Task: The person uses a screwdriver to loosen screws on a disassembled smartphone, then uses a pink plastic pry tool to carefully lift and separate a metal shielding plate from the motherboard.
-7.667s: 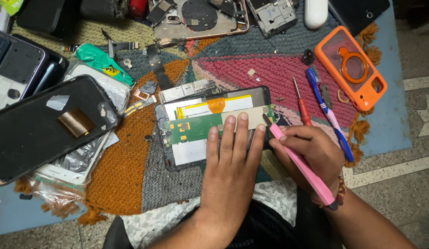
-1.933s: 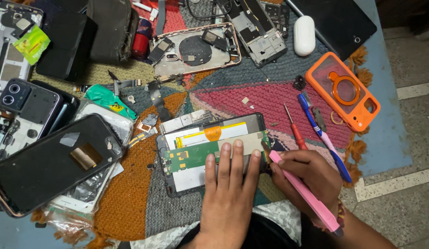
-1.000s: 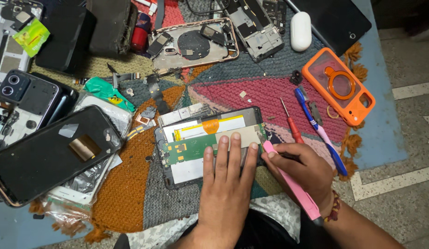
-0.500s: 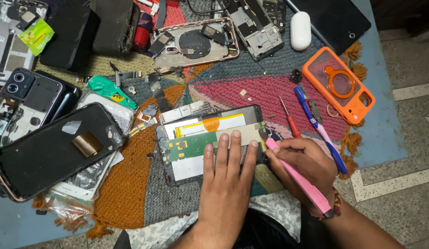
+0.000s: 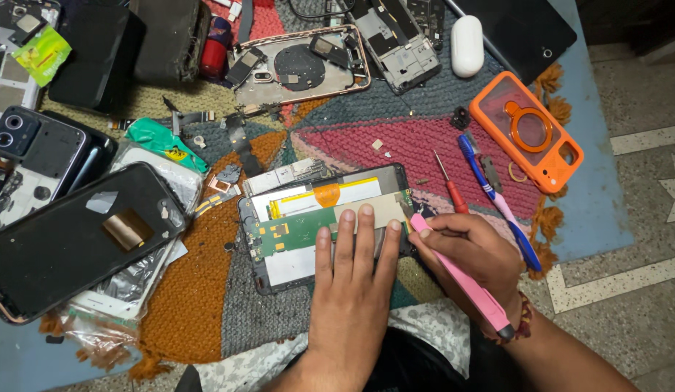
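We've got the opened phone (image 5: 308, 232) lying flat on the woven mat, back cover off, long side running left to right, a bit tilted. Inside there's a green circuit board on the left, a pale battery area with yellow and orange tape along the far edge. The pink tool (image 5: 461, 279) sits slanted at the phone's right end, tip at its edge.

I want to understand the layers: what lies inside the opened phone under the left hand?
Inside the opened phone a green circuit board and a yellow-edged white panel show. The left hand covers the lower right part.
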